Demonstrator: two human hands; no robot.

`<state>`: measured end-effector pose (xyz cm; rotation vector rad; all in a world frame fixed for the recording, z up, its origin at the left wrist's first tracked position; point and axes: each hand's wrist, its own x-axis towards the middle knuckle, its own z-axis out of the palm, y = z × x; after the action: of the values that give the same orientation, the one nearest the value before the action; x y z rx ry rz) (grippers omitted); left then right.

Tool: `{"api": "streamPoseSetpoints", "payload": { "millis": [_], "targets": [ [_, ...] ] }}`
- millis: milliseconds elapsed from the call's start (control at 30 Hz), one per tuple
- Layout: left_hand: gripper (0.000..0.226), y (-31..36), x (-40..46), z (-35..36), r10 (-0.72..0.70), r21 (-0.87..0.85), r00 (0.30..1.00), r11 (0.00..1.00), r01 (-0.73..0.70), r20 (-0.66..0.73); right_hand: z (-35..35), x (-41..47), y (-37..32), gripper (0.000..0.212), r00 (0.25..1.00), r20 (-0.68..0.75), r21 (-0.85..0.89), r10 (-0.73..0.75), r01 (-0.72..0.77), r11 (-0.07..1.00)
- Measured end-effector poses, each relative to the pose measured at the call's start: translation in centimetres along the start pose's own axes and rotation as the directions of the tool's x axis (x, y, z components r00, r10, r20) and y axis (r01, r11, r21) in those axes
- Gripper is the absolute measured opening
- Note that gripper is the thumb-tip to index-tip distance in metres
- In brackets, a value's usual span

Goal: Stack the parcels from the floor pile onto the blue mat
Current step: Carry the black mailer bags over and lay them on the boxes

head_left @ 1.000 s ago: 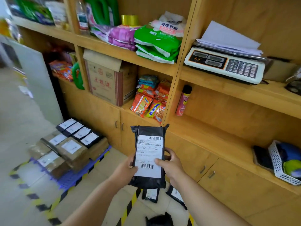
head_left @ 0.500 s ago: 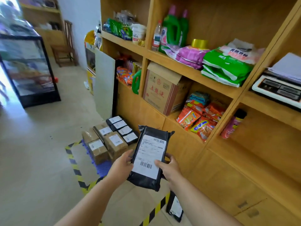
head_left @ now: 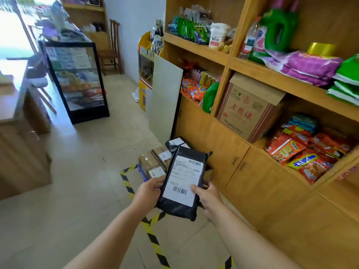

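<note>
- Holding a black plastic mailer bag with a white barcode label (head_left: 182, 183) in both hands, up off the floor and out in front of the body, tilted so the label faces the camera.
- The left hand (head_left: 148, 189) grips the bag's left edge, fingers curled in against the side of it. How the fingertips sit behind the bag I can't tell, the bag hides them.
- The right hand (head_left: 206, 197) grips the lower right edge, thumb pinching down on the label's bottom corner, the other fingers wrapped round the back out of sight.
- Just past the bag, on the floor against the cabinet, there's a stack of brown cardboard parcels with white labels (head_left: 155, 162), and a couple of black plastic mailers (head_left: 175, 143) on the far end of it.
- A thin sliver of the blue floor mat (head_left: 142, 172) pokes out at the near edge of that stack, so the parcels look like they sit on it, though most of the mat is covered.
- Yellow-and-black striped floor tape (head_left: 127, 180) boxes in that area and runs on back under the arms.
- On the right is a tall wooden shelving unit with cupboard doors (head_left: 225, 152), holding a brown cardboard carton with red print (head_left: 250, 107) and red snack packets (head_left: 303, 150).
- Far left, a black-framed glass display case (head_left: 77, 78) stands on the beige tile floor (head_left: 77, 181).
</note>
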<state>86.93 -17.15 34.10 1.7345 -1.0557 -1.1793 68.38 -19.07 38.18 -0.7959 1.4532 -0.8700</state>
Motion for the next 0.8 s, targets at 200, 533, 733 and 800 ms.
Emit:
{"api": "streamPoseSetpoints", "payload": {
  "millis": [200,533,733,800],
  "targets": [
    [0.043,0.2,5.1,-3.4,0.052,0.038,0.998,0.998,-0.053,0.028,4.8,4.4,-1.2,0.039,1.000,-0.020,0.003,-0.002,0.003,1.000],
    [0.050,3.1,17.5,-8.4,-0.010,0.134,1.000,0.991,0.011,-0.007,12.1,17.5,-5.3,0.035,0.997,0.044,0.024,0.067,-0.068,0.997],
    [0.051,5.7,25.8,-11.4,-0.084,0.170,0.996,0.981,0.090,-0.040,17.4,25.7,-9.5,0.041,0.988,0.106,-0.013,0.112,-0.111,0.994],
    [0.049,6.3,27.8,-12.4,-0.098,0.167,0.995,0.981,0.102,-0.034,19.3,27.6,-10.9,0.041,0.987,0.126,-0.023,0.104,-0.102,0.994]
  ]
}}
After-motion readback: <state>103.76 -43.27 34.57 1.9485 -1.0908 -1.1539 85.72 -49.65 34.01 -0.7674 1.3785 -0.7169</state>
